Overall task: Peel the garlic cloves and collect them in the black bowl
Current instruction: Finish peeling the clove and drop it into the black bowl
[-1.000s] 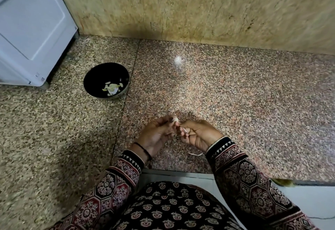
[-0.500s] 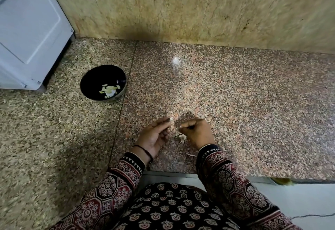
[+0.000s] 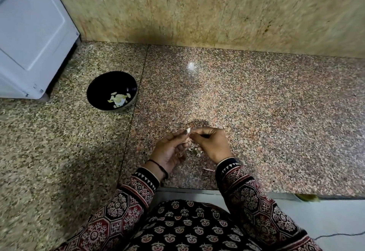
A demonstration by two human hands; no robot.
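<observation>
Here, the left hand [image 3: 168,152] and right hand [image 3: 212,145] pinch 1 garlic clove [image 3: 188,130] near the front edge of the countertop [image 3: 256,122].
Left fingertips [image 3: 181,133] grip the clove; right fingertips [image 3: 197,131], curled tight, nip its other side. Scraps of peel [image 3: 195,150] lie just beneath both hands. The black bowl [image 3: 94,90] stands well apart toward the back-left corner, peeled cloves [image 3: 119,99] inside, near a white appliance [image 3: 33,33].

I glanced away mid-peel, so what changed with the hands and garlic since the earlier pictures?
The right hand, which had pulled slightly away half a second ago, has come back to the garlic clove pinched in the left hand fingertips and pinches at it again. The black bowl and the peeled cloves in it stayed where they were on the countertop.
</observation>
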